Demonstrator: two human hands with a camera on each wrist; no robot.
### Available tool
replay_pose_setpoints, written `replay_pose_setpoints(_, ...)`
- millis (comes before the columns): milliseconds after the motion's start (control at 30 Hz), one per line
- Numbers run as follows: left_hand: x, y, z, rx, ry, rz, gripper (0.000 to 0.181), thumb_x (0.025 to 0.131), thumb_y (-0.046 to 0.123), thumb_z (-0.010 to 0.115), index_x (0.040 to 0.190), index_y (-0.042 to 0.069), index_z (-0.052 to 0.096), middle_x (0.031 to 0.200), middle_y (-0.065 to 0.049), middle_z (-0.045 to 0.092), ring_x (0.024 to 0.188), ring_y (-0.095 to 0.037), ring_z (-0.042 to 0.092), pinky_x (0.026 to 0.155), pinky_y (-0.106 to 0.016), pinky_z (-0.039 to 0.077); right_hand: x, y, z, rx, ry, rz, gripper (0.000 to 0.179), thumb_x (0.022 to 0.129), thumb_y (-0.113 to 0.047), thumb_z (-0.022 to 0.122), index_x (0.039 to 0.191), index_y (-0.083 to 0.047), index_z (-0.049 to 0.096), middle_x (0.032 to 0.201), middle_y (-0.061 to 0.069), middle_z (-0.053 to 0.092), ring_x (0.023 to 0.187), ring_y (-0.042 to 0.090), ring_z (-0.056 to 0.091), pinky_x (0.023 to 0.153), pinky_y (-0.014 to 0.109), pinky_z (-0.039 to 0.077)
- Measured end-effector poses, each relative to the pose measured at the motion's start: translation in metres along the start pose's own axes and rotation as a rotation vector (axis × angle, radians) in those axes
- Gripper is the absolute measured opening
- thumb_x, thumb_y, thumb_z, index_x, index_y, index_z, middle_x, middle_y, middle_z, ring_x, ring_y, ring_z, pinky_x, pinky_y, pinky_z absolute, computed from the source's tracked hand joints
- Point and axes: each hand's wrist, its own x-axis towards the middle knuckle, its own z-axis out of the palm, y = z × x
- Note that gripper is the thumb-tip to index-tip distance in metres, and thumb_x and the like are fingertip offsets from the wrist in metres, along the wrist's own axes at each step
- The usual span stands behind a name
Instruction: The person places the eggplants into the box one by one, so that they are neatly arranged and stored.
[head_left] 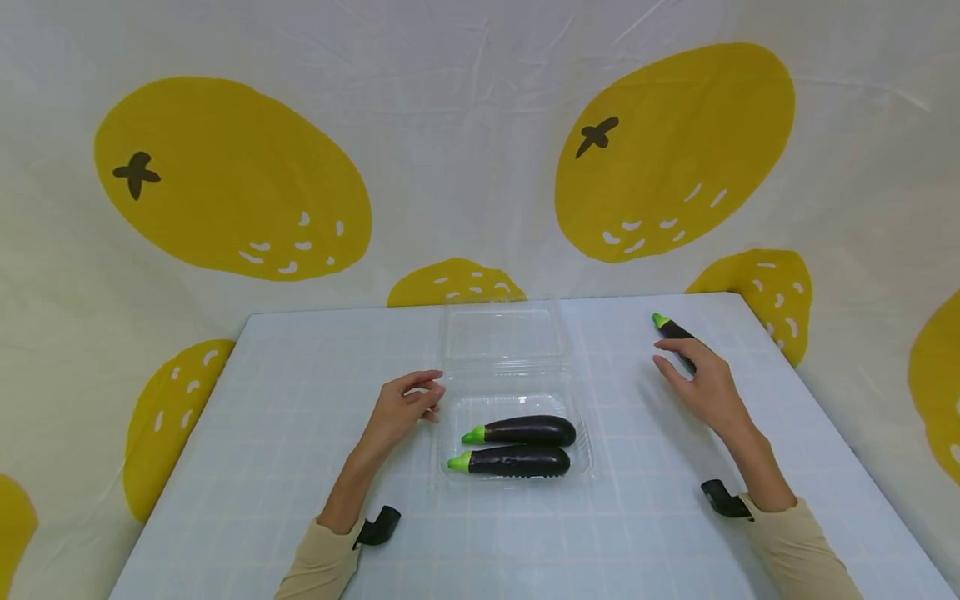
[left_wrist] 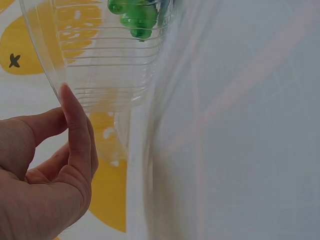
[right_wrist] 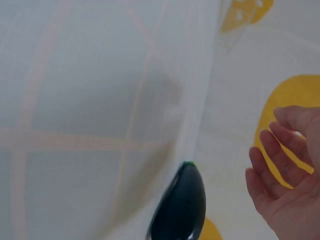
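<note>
A clear plastic clamshell box (head_left: 509, 405) lies with its lid (head_left: 502, 335) folded back. In its tray are two dark eggplants, the upper one (head_left: 528, 430) just behind the lower one (head_left: 519, 462), green stem ends pointing left. My left hand (head_left: 401, 408) is at the box's left side; in the left wrist view, its thumb and index finger pinch the edge of the clear wall (left_wrist: 105, 75). Over a third eggplant (head_left: 677, 332) at the back right hovers my right hand (head_left: 705, 382), fingers spread and apart from it. This eggplant (right_wrist: 181, 210) shows below the hand in the right wrist view.
A pale checked cloth (head_left: 300, 417) covers the table. Behind and beside it hangs a white sheet (head_left: 465, 167) printed with large yellow fruit shapes. Black wrist cameras are strapped at both beige sleeves.
</note>
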Motion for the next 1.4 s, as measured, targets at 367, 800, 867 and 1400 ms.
replay_pose_setpoints(367,-0.001,0.001,0.001,0.011,0.005,-0.008,0.041,0.098,0.015,0.072,0.135,-0.002,0.064,0.107,-0.016,0.065,0.072,-0.019,0.067,0.07,-0.023,0.06,-0.003,0.022,-0.006,0.009,0.058,0.07,0.023,0.096,-0.004,0.07,0.118,0.002,0.069,0.118,0.025,0.065,0.112,0.042,0.057,0.108,0.025,0.039)
replay_pose_setpoints(800,-0.001,0.001,0.001,-0.001,0.01,-0.004,0.04,0.098,0.012,0.072,0.134,-0.003,0.064,0.104,-0.014,0.065,0.073,-0.019,0.066,0.068,-0.025,0.06,-0.004,0.041,-0.018,-0.021,0.043,0.206,0.026,0.1,-0.008,0.065,0.123,0.006,0.065,0.127,0.032,0.057,0.121,0.052,0.048,0.104,0.071,0.034)
replay_pose_setpoints(867,-0.002,0.001,0.001,-0.005,0.008,-0.01,0.039,0.098,0.012,0.072,0.134,-0.001,0.064,0.104,-0.014,0.065,0.072,-0.02,0.066,0.068,-0.025,0.06,-0.005,0.046,-0.02,-0.025,0.046,0.204,0.027,0.1,-0.007,0.065,0.123,0.007,0.064,0.127,0.033,0.057,0.121,0.053,0.046,0.104,0.072,0.033)
replay_pose_setpoints(1400,-0.003,0.001,0.002,0.004,0.012,-0.007,0.038,0.098,0.014,0.072,0.133,0.001,0.066,0.104,-0.013,0.065,0.072,-0.02,0.067,0.07,-0.024,0.06,-0.008,0.063,-0.023,-0.098,-0.085,0.33,0.04,0.103,-0.012,0.061,0.138,0.007,0.053,0.139,0.039,0.044,0.127,0.057,0.038,0.106,0.075,0.032)
